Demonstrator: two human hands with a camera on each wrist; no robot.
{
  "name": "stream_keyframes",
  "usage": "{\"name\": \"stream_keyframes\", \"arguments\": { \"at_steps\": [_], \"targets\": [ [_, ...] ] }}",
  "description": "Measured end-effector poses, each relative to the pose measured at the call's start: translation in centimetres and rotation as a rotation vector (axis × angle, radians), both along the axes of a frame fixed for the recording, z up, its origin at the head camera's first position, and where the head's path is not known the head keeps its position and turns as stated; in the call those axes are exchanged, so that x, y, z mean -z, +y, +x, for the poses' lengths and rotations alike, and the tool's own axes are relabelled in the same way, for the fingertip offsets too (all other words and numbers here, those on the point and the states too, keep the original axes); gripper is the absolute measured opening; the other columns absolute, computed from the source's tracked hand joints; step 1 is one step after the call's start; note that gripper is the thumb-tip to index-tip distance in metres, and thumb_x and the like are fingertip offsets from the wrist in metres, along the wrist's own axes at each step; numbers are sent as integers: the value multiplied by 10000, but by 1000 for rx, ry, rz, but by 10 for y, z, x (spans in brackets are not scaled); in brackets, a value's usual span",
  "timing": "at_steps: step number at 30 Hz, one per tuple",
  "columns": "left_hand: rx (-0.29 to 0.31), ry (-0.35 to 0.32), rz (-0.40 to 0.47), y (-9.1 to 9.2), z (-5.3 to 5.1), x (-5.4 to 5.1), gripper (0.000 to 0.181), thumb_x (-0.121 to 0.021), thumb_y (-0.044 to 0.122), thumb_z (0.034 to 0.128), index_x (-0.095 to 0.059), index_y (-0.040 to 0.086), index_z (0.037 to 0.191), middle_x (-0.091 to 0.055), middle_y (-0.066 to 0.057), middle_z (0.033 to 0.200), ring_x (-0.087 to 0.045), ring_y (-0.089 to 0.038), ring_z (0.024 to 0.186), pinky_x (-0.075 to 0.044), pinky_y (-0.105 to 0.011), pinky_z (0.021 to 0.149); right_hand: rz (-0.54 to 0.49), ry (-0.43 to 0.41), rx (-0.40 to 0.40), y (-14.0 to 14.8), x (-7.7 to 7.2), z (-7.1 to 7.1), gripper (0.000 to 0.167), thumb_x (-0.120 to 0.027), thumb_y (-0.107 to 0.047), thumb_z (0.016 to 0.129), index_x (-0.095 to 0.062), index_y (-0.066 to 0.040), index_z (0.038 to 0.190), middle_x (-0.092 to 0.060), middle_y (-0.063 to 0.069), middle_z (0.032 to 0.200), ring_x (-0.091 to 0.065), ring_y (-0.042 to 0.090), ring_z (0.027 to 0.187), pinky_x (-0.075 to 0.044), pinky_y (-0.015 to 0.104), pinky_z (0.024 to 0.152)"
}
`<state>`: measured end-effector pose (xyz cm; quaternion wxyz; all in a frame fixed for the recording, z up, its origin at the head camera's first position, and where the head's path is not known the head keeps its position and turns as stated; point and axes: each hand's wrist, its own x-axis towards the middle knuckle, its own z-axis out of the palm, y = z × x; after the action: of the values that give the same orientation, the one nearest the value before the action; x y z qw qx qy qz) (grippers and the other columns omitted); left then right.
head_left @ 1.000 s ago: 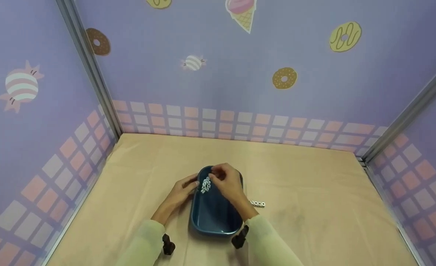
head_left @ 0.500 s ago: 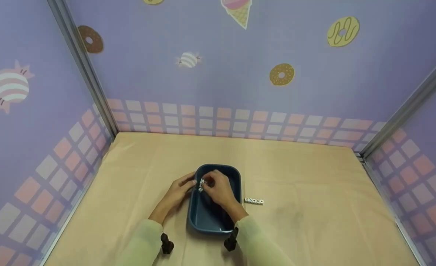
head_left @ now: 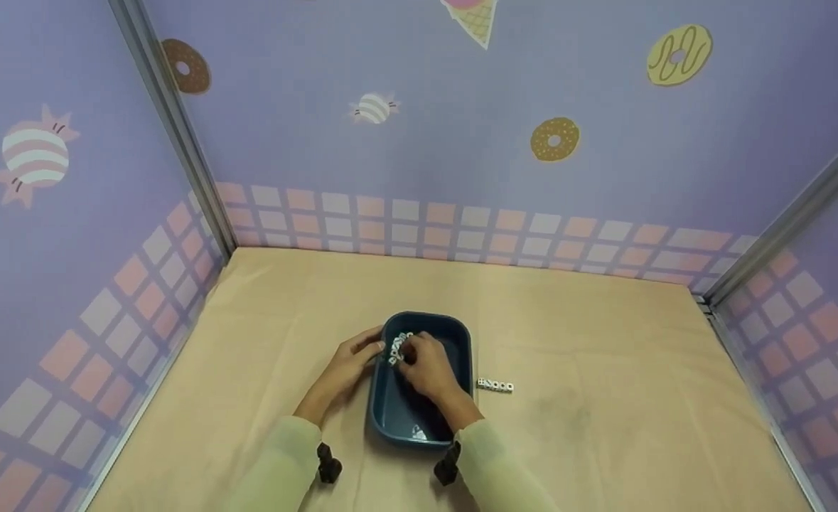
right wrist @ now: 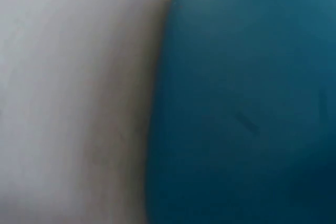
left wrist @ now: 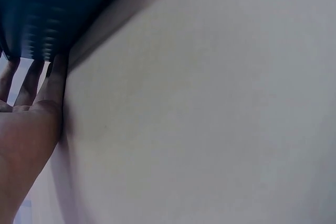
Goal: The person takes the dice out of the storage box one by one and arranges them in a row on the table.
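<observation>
A dark blue tray (head_left: 419,434) stands on the cloth, with several small white dice (head_left: 396,347) bunched inside near its upper left wall. My left hand (head_left: 344,368) rests against the tray's left side, its thumb at the rim; in the left wrist view the fingers of this hand (left wrist: 31,114) reach fairly straight to the tray's outer wall (left wrist: 47,14). Inside the tray, my right hand (head_left: 431,368) has curled fingers and pinches at a die of the bunch; its fingertips are partly hidden. The right wrist view shows the tray (right wrist: 241,103) but no hand.
Just right of the tray, a short row of white dice (head_left: 495,385) lies on the beige cloth (head_left: 603,398). Purple walls with printed sweets and metal corner posts (head_left: 177,135) enclose the table. Dark devices (head_left: 328,464) are worn at both wrists.
My right hand has come down from the tray's upper part to the bunch of dice. My left hand has stayed at the tray's left side. The head view has shifted slightly.
</observation>
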<state>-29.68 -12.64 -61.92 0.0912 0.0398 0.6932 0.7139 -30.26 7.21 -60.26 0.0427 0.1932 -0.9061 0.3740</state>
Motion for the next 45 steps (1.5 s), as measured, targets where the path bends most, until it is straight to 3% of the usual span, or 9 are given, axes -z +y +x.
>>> {"name": "stream_keyframes", "arguments": {
  "at_steps": [10, 18, 24, 32, 37, 41, 45],
  "targets": [
    [-15, 0, -13, 1, 0, 3, 468, -613, 230, 1092, -559, 143, 1548, -539, -107, 1574, -534, -289, 1425, -475, -465, 1150, 54, -35, -5, -1, 2, 0, 179, -804, -45, 909, -735, -50, 1073, -650, 41, 998, -612, 179, 893, -569, 369, 804],
    [26, 26, 25, 0, 2, 4, 476, -599, 200, 1097, -537, 83, 1554, -521, -152, 1580, -533, -333, 1420, -498, -450, 1126, 72, -27, -32, -2, 5, 2, 129, -806, -13, 893, -721, -37, 987, -651, 51, 932, -604, 190, 849, -551, 371, 754],
    [25, 30, 1, 0, 3, 7, 495, -610, 210, 1092, -525, 78, 1562, -505, -149, 1597, -523, -330, 1433, -506, -425, 1117, 108, -45, -40, -2, 3, 7, 100, -779, -31, 934, -705, -40, 1000, -635, 45, 947, -594, 185, 852, -542, 367, 741],
    [10, -11, 42, -2, -1, 4, 489, -644, 216, 1073, -560, 91, 1539, -536, -139, 1572, -519, -321, 1436, -458, -485, 1162, 187, -86, -61, -5, -11, 2, 85, -740, -46, 977, -716, -40, 1058, -655, 55, 981, -594, 171, 864, -556, 365, 767],
    [23, -36, 44, -1, 1, 5, 511, -657, 244, 1069, -550, 89, 1544, -535, -141, 1573, -517, -321, 1440, -439, -506, 1178, 189, -121, -100, 8, -19, 2, 68, -728, -38, 975, -709, -61, 1037, -651, 12, 925, -590, 149, 828, -545, 339, 742],
    [43, -44, 52, 0, 3, 4, 521, -644, 251, 1078, -529, 79, 1557, -519, -141, 1588, -502, -315, 1453, -427, -498, 1189, 144, -66, -182, 30, -32, 4, 85, -748, -41, 946, -710, -59, 1020, -657, -7, 928, -600, 126, 837, -550, 311, 746],
    [35, -41, 83, -1, 0, 1, 525, -646, 228, 1076, -522, 55, 1556, -521, -165, 1577, -507, -336, 1443, -443, -489, 1177, 74, 59, -253, 58, -49, 3, 106, -767, -58, 923, -727, -55, 1022, -677, 8, 939, -619, 122, 839, -560, 297, 744]
  ]
}}
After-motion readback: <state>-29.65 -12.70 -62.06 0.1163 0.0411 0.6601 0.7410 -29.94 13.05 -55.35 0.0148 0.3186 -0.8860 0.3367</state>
